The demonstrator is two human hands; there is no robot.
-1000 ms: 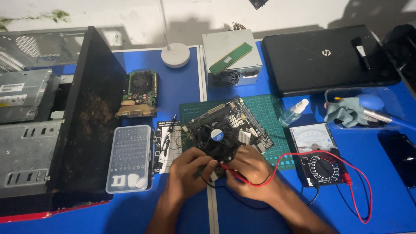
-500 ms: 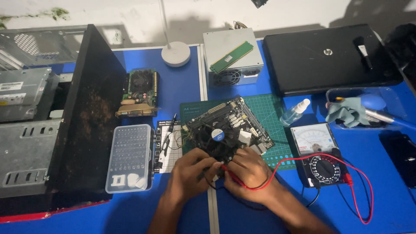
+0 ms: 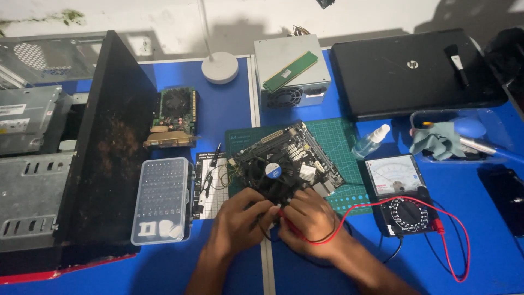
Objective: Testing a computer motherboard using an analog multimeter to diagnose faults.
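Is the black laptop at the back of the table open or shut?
Shut. The laptop lies flat with its lid down and the lid's logo facing up; a small brush rests on top of it.

Surface: blue table [image 3: 229,112], frame-wide.
Left: open computer case [image 3: 60,164], clear bit case [image 3: 161,200].
Centre: green cutting mat [image 3: 338,136], graphics card [image 3: 173,117].
Top: power supply [image 3: 292,74], black laptop [image 3: 415,71].
Right: analog multimeter [image 3: 401,191].

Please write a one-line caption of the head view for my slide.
Both hands, left and right, press meter probes at the near edge of a motherboard on a green mat, multimeter alongside.
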